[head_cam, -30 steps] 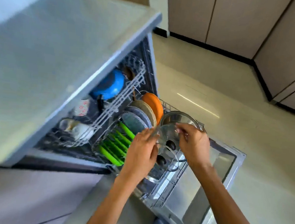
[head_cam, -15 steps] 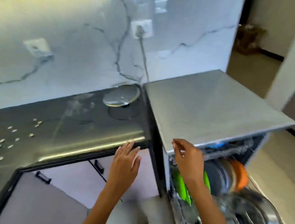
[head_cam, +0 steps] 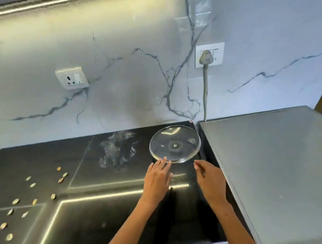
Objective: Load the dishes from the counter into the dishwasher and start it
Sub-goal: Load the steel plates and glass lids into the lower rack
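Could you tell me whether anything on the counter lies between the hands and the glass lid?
Nothing visible does. The left hand already has its fingertips at the near rim of the glass lid, and only bare black counter separates the right hand from it.

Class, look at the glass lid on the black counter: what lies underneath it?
Through the glass lid only the black counter shows. A dark patch beneath its near rim may be its knob or shadow; which cannot be told.
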`<state>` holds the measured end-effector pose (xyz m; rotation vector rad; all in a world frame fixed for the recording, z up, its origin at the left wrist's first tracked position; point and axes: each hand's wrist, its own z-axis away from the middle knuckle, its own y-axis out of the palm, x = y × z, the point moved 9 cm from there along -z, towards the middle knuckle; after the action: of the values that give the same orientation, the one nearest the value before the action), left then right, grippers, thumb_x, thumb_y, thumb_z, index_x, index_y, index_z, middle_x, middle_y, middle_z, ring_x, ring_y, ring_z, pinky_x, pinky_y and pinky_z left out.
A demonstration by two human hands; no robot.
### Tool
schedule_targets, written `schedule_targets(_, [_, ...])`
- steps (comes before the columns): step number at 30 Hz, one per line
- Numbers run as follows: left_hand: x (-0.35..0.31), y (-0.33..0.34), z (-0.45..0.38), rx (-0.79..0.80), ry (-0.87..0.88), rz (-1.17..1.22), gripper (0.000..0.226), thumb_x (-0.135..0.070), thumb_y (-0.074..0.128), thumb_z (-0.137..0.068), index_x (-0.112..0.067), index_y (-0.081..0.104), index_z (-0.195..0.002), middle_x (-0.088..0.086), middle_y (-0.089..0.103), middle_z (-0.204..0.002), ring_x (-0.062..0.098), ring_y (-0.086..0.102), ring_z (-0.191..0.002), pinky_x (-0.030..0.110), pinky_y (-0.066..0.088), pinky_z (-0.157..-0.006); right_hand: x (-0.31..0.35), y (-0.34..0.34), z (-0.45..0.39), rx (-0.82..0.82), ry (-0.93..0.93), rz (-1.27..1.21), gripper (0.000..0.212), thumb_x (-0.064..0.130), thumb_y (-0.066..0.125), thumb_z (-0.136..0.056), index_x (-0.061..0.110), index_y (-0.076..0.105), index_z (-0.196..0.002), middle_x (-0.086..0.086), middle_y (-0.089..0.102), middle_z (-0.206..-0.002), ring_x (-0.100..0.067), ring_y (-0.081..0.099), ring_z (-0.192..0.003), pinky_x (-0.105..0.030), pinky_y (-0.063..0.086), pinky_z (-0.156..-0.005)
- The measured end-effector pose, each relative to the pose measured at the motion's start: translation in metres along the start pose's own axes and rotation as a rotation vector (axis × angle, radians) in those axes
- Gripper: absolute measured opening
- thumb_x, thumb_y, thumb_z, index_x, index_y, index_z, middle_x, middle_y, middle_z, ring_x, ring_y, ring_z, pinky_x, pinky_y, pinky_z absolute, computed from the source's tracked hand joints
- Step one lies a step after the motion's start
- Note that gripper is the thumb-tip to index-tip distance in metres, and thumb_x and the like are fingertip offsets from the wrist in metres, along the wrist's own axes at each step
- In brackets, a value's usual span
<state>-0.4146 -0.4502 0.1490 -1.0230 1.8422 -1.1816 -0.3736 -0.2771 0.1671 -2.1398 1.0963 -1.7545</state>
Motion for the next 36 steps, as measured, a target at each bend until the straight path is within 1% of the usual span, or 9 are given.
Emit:
schedule_targets(4, [0.007,0.037,-0.044,0.132,0.110,-0.075,0.055,-0.022,0.090,-0.053,-0.017,0.073,-0.105,-0.001,0.071,-0.107,0.016,0.068,-0.098,0.037,0.053,-0.084,-0.009,0.018,-0.021,0.025,0.041,0.043,0.019,0.021,0.057,-0.092,0.020,0.069,-0.107,0.008,0.071,-0.096,-0.007,0.064,-0.084,-0.026,0.052,-0.077])
schedule_targets(7, [0.006,0.047,-0.057,0.111,0.195,-0.073,0.040,-0.013,0.091,-0.049,-0.021,0.074,-0.085,-0.007,0.073,-0.085,0.009,0.069,-0.079,0.028,0.050,-0.081,-0.017,0.018,-0.027,0.028,0.051,0.072,0.019,0.021,0.058,-0.092,0.019,0.069,-0.107,0.007,0.071,-0.096,-0.007,0.064,-0.084,-0.020,0.050,-0.076])
schedule_targets(12, [0.003,0.030,-0.060,0.043,0.214,-0.001,0.029,0.001,0.083,-0.056,-0.015,0.065,-0.072,-0.004,0.064,-0.063,0.017,0.060,-0.055,0.024,0.045,-0.052,-0.030,0.000,-0.023,-0.008,0.062,0.113,0.021,0.020,0.060,-0.091,0.019,0.069,-0.109,0.006,0.071,-0.101,-0.009,0.066,-0.089,-0.019,0.049,-0.081])
schedule_targets(19, [-0.034,-0.005,-0.039,0.031,0.332,0.015,0.016,-0.002,0.068,-0.061,-0.013,0.063,-0.070,-0.001,0.064,-0.061,0.021,0.062,-0.054,0.024,0.042,-0.046,-0.041,-0.068,0.019,-0.116,0.015,0.136,0.019,0.014,0.064,-0.087,0.017,0.071,-0.104,0.004,0.072,-0.101,-0.013,0.068,-0.085,-0.024,0.054,-0.076])
schedule_targets(23, [-0.096,-0.039,-0.001,0.012,0.450,0.022,0.018,0.000,0.074,-0.061,-0.012,0.067,-0.074,0.001,0.065,-0.061,0.022,0.062,-0.052,0.023,0.042,-0.044,-0.048,-0.123,0.064,-0.190,-0.015,0.162,0.017,0.013,0.065,-0.086,0.019,0.072,-0.100,0.007,0.072,-0.097,-0.014,0.068,-0.081,-0.033,0.057,-0.072])
schedule_targets(28, [-0.197,-0.074,0.055,0.005,0.547,0.100,0.021,-0.022,0.049,-0.083,-0.016,0.069,-0.087,-0.002,0.069,-0.073,0.023,0.065,-0.062,0.029,0.052,-0.049,-0.055,-0.208,0.137,-0.259,-0.081,0.215,0.020,0.020,0.063,-0.083,0.020,0.068,-0.103,0.006,0.071,-0.097,-0.018,0.069,-0.077,-0.035,0.057,-0.059])
schedule_targets(31, [-0.271,-0.087,0.092,-0.007,0.676,0.152,0.018,-0.025,0.056,-0.086,-0.015,0.070,-0.088,-0.003,0.069,-0.073,0.021,0.064,-0.061,0.028,0.052,-0.051,-0.062,-0.261,0.192,-0.252,-0.107,0.335,0.029,0.031,0.061,-0.085,0.025,0.064,-0.113,0.011,0.063,-0.116,-0.010,0.066,-0.081,-0.025,0.055,-0.057])
schedule_targets(34, [-0.349,-0.090,0.130,-0.006,0.861,0.189,0.023,-0.014,0.084,-0.066,-0.009,0.073,-0.087,0.000,0.070,-0.070,0.019,0.064,-0.055,0.023,0.051,-0.046,-0.088,-0.312,0.243,-0.303,-0.047,0.388,0.041,0.033,0.066,-0.085,0.026,0.058,-0.124,0.010,0.055,-0.131,-0.009,0.062,-0.100,-0.028,0.055,-0.069])
schedule_targets(36, [-0.397,-0.085,0.152,0.012,0.961,0.250,0.025,-0.010,0.084,-0.065,-0.007,0.073,-0.087,0.002,0.071,-0.073,0.020,0.066,-0.060,0.025,0.054,-0.050,-0.108,-0.346,0.276,-0.345,-0.008,0.412,0.045,0.032,0.065,-0.085,0.023,0.055,-0.128,0.008,0.053,-0.133,-0.012,0.059,-0.109,-0.029,0.054,-0.077])
